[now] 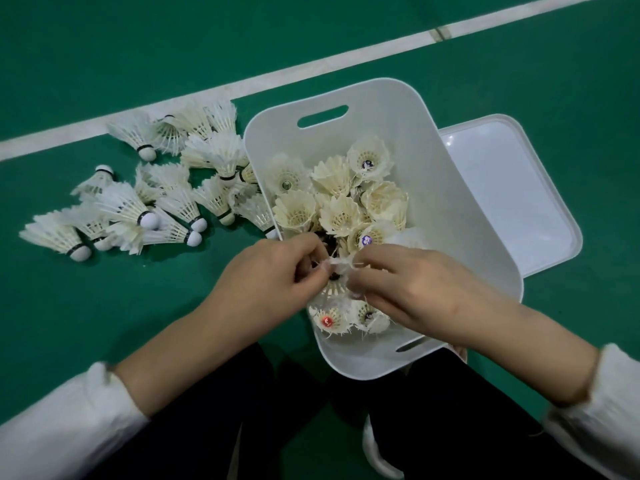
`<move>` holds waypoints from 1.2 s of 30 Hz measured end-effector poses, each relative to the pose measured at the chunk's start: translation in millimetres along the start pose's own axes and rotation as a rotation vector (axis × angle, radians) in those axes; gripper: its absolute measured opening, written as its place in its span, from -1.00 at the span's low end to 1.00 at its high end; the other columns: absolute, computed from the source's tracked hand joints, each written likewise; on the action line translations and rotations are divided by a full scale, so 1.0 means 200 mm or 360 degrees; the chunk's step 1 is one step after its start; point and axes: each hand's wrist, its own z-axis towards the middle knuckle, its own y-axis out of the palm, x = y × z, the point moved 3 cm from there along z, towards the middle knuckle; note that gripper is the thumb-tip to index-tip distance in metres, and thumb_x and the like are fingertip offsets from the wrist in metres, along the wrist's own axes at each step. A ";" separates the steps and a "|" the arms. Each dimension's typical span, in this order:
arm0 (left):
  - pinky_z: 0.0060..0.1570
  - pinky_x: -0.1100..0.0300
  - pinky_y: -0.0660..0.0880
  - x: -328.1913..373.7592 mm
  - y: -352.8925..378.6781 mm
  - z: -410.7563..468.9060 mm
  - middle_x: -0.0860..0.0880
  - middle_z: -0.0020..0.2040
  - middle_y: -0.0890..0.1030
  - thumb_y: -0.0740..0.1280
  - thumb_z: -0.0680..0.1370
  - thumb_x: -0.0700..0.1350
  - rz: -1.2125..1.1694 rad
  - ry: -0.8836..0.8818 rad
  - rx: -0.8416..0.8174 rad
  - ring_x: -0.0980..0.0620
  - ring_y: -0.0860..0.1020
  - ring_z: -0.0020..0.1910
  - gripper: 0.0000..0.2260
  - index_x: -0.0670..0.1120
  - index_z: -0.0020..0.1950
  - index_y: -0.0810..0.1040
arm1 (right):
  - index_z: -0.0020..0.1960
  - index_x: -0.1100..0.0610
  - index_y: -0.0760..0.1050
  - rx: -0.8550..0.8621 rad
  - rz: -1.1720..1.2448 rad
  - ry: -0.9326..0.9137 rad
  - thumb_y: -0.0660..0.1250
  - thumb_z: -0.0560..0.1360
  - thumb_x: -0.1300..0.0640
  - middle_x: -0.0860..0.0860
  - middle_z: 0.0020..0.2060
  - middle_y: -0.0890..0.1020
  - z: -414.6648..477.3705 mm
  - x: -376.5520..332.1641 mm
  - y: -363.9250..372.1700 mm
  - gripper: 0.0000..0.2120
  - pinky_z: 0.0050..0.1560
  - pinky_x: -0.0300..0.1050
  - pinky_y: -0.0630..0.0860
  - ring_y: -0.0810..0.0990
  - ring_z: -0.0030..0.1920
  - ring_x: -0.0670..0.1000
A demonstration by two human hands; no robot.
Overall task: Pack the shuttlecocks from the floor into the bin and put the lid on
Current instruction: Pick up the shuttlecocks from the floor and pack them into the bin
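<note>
Green court floor (104,46) — white line (311,66), shuttlecocks (121,206) scattered.

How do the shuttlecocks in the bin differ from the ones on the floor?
The bin shuttlecocks stand feathers up, with their corks hidden; the floor shuttlecocks lie on their sides, with their corks showing. The bin shuttlecocks are packed side by side; the floor shuttlecocks lie in a loose, scattered heap. Both are white feather shuttlecocks.
</note>
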 end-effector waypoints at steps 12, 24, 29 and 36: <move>-0.29 0.22 0.39 -0.47 -0.27 -0.09 0.06 -0.28 0.62 0.26 0.55 -0.05 0.0088 -0.0479 0.0260 0.09 0.55 -0.28 -0.91 0.03 -0.11 0.54 | 0.04 0.07 0.56 -0.0082 0.0382 0.0473 0.30 0.50 0.04 -0.13 -0.12 0.52 0.15 0.22 -0.05 -0.84 -0.12 -0.27 0.42 0.52 -0.17 -0.11; -0.17 0.13 0.46 -0.70 -0.17 -0.22 0.03 -0.21 0.62 0.26 0.53 -0.02 0.0114 -0.0673 0.0076 -0.01 0.56 -0.22 -0.89 0.02 -0.04 0.56 | 0.10 0.13 0.50 -0.0525 -0.0142 0.0327 0.13 0.58 0.12 -0.02 -0.09 0.42 0.38 0.16 0.36 -0.79 -0.20 -0.20 0.36 0.47 -0.01 0.01; -0.15 0.11 0.48 -0.75 -0.20 -0.24 0.04 -0.20 0.61 0.24 0.55 -0.02 0.0080 -0.0707 0.0103 0.00 0.56 -0.20 -0.88 0.02 -0.02 0.55 | 0.32 -0.03 0.38 -0.0723 -0.0075 0.0479 0.22 0.55 0.05 -0.01 0.37 0.29 0.38 0.12 0.18 -0.66 0.18 -0.08 0.45 0.42 0.26 0.03; -0.13 0.06 0.51 -0.90 -0.23 -0.27 0.00 -0.17 0.64 0.25 0.54 -0.02 0.0050 -0.0792 0.0291 -0.06 0.58 -0.16 -0.86 -0.02 -0.02 0.57 | 0.08 0.02 0.54 -0.0224 0.0039 0.0410 0.21 0.54 0.07 -0.08 0.01 0.54 0.56 -0.09 -0.15 -0.82 -0.09 -0.15 0.39 0.49 -0.11 -0.06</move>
